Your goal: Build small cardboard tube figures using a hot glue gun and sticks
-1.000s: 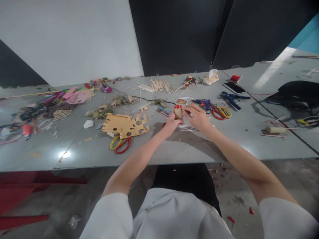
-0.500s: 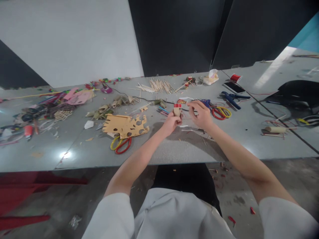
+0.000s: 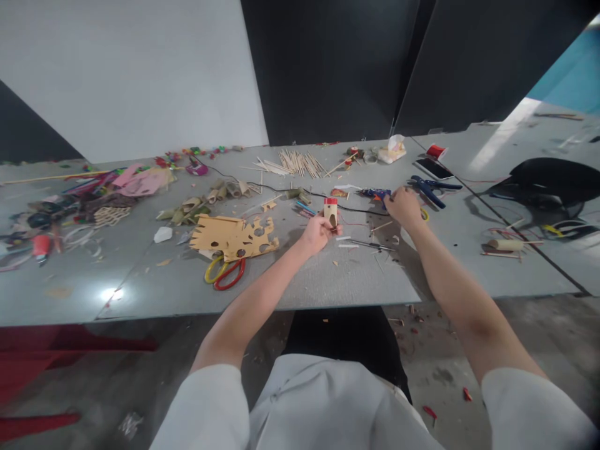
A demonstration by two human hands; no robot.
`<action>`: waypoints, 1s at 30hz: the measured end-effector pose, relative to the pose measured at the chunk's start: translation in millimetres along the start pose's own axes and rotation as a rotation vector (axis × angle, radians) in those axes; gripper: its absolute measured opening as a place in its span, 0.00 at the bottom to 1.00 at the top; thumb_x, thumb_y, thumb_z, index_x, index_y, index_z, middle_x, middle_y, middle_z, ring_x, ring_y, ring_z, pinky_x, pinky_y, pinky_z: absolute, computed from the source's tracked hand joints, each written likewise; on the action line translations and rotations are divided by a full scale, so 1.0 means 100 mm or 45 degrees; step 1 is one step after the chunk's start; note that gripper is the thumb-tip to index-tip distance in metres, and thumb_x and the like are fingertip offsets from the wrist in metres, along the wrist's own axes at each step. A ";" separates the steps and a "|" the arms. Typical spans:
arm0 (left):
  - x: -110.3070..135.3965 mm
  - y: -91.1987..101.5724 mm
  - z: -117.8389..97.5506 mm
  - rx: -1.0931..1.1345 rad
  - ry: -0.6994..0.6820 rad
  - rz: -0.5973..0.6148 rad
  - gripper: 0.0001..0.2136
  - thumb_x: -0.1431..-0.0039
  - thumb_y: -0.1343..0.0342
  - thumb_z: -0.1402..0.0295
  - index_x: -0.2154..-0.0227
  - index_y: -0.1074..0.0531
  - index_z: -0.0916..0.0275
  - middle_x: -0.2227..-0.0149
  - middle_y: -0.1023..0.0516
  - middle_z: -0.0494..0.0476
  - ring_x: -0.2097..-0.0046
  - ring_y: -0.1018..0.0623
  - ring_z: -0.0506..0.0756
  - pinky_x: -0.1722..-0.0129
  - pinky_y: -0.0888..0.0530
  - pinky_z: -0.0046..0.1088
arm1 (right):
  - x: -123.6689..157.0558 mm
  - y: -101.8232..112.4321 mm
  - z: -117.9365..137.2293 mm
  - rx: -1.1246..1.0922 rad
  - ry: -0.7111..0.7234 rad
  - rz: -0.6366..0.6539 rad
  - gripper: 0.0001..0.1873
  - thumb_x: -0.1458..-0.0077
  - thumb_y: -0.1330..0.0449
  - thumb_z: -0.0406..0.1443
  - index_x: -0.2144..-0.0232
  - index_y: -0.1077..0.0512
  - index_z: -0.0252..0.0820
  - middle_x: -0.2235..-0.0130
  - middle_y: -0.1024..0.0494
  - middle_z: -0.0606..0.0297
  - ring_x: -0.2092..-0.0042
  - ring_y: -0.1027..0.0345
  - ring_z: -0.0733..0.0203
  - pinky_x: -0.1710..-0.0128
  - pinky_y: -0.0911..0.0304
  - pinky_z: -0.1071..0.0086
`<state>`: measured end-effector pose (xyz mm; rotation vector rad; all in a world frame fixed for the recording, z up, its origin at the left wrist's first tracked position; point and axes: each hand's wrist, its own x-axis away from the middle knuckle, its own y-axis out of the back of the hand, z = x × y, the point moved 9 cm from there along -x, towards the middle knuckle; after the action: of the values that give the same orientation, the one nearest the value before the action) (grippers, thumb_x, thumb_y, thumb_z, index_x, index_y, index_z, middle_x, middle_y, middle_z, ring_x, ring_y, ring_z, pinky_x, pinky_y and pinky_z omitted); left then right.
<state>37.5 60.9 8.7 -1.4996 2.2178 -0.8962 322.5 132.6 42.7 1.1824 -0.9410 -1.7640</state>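
My left hand (image 3: 319,234) is closed around a short bamboo tube (image 3: 330,214) with a red band at its top and a dark hole low on its side. The tube stands upright just above the table. Out to the right, my right hand (image 3: 404,205) has its fingers closed on the back end of a blue glue gun (image 3: 374,193), which lies with its nozzle to the left. Yellow-handled scissors (image 3: 424,214) are mostly hidden under that hand. Right behind it are dark blue pliers (image 3: 430,190).
A cut cardboard sheet (image 3: 229,237) partly covers red and yellow scissors (image 3: 230,274) on the left. Bamboo pieces (image 3: 190,211), thin sticks (image 3: 300,162), a phone (image 3: 434,167) and a red thread spool (image 3: 435,152) lie farther back. A black cable (image 3: 276,189) crosses the table.
My right hand has moved right and down from beside the tube onto the glue gun. My left hand still holds the tube, now turned so its lower hole shows.
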 end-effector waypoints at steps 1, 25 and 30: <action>0.00 0.00 0.00 -0.012 0.000 -0.005 0.21 0.65 0.44 0.78 0.61 0.25 0.63 0.68 0.26 0.56 0.70 0.27 0.54 0.67 0.30 0.34 | 0.00 -0.09 0.00 0.059 -0.008 0.054 0.25 0.32 0.44 0.43 0.49 0.25 0.23 0.46 0.23 0.28 0.42 0.30 0.34 0.42 0.39 0.49; 0.03 0.06 -0.09 -0.094 -0.055 -0.127 0.21 0.58 0.46 0.79 0.57 0.26 0.65 0.69 0.23 0.52 0.74 0.25 0.52 0.69 0.29 0.31 | -0.02 0.05 0.12 -0.722 0.088 -0.335 0.27 0.28 0.53 0.57 0.49 0.31 0.42 0.58 0.20 0.49 0.57 0.26 0.45 0.52 0.34 0.54; 0.03 0.02 -0.13 -0.006 -0.071 -0.087 0.12 0.47 0.45 0.76 0.59 0.26 0.64 0.68 0.24 0.54 0.74 0.28 0.51 0.71 0.32 0.30 | 0.12 0.18 0.39 -0.741 0.220 -0.312 0.33 0.37 0.41 0.64 0.52 0.28 0.43 0.66 0.23 0.60 0.64 0.30 0.51 0.56 0.32 0.56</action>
<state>27.6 63.2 17.5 -1.5913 2.1427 -0.8588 286.3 119.8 65.5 1.0648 -0.1547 -1.9072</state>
